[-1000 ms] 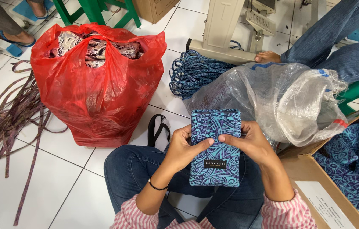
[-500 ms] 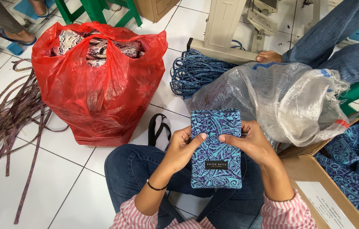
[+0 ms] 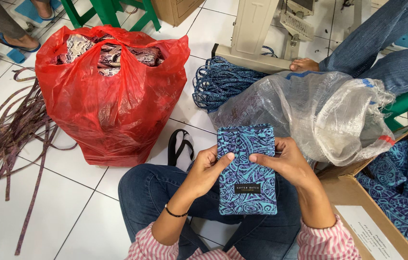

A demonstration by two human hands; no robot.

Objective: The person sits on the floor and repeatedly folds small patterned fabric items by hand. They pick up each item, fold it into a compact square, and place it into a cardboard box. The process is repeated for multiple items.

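Observation:
Both of my hands hold a flat rectangular cloth pouch (image 3: 247,192) in blue and purple batik with a small black label low on its face. My left hand (image 3: 207,168) grips its left edge, thumb across the front. My right hand (image 3: 285,161) grips the right edge, thumb also laid over the front. The pouch stands upright above my lap, over my jeans (image 3: 151,192).
A stuffed red plastic bag (image 3: 112,96) stands to the left, with purple cloth strips (image 3: 11,139) beside it. A clear plastic bag (image 3: 319,110) and blue cords (image 3: 220,79) lie ahead. A cardboard box (image 3: 358,192) of blue batik cloth sits right. Another person's bare foot (image 3: 305,64) rests by a sewing-machine base.
The pouch has slid slightly lower and to the right in my hands, and my left thumb has shifted a little on its front. Nothing else has moved.

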